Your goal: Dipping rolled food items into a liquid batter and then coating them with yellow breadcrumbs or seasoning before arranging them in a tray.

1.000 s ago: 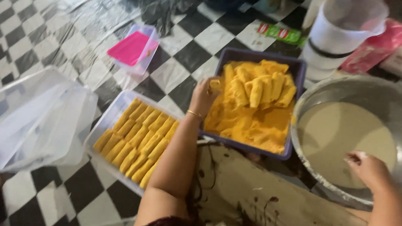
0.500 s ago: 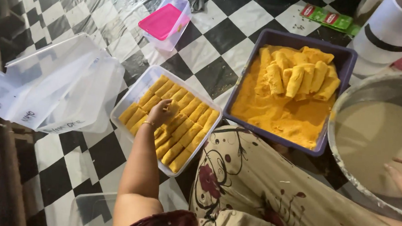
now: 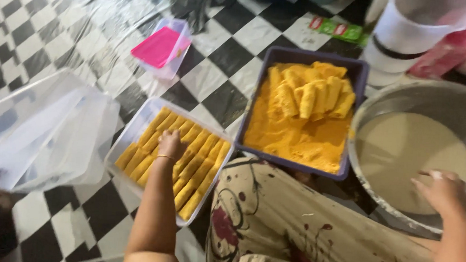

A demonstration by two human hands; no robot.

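Reaching: the person's left hand (image 3: 170, 144) rests, fingers curled loosely downward, on the rows of yellow crumb-coated rolls (image 3: 188, 155) in a clear rectangular plastic tray (image 3: 136, 121) on the black-and-white checked floor (image 3: 215, 76).
Grip: whether that hand pinches a roll or only presses on it cannot be told from above.
Right hand: the right hand (image 3: 441, 189) lies flat and open over the pale batter in a wide round metal basin (image 3: 407, 98), fingertips at the liquid's surface, holding nothing.
Key relation: the tray sits straight ahead of the left arm, well apart from the right hand; its rolls run in diagonal rows, long axes pointing up-right toward the purple rectangular tub of yellow crumbs (image 3: 297, 145), which stands just beside the tray, between it and the basin.
In the tub: more coated rolls are heaped at the far end.
Nearer hand: the left, already on the tray.
Surroundings: stacked clear plastic lids (image 3: 33, 129) to the left, a small clear box with a pink lid (image 3: 160, 46) beyond, a patterned beige cloth (image 3: 302, 227) over the lap.
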